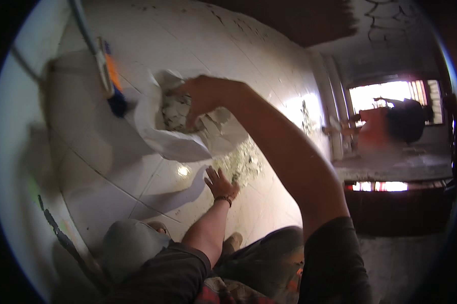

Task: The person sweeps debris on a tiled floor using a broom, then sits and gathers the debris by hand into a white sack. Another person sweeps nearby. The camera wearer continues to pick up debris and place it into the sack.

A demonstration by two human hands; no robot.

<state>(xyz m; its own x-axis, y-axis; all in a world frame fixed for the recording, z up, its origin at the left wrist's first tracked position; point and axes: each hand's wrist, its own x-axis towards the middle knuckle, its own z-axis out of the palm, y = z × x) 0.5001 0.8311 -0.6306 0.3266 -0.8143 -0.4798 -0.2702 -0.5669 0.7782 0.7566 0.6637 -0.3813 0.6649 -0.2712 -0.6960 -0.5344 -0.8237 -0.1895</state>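
Note:
A white sack (175,144) lies on the tiled floor with its mouth gaping, and pale broken flakes of debris (175,112) show inside. Over that mouth is my right hand (200,96), thumb and fingers curved and apart, with nothing seen gripped in it. My left hand (222,185), a bracelet at its wrist, is low by the floor with its fingers spread. Beside it, just below the sack, small crumbs and chips (243,162) are scattered over the tiles. My right forearm hides part of the sack's right side.
A broom (109,83) with orange and blue bristles stands left of the sack, near the wall. More debris (305,115) lies farther right. At far right, another person (385,124) bends near a bright window. My knee (135,245) is at lower left.

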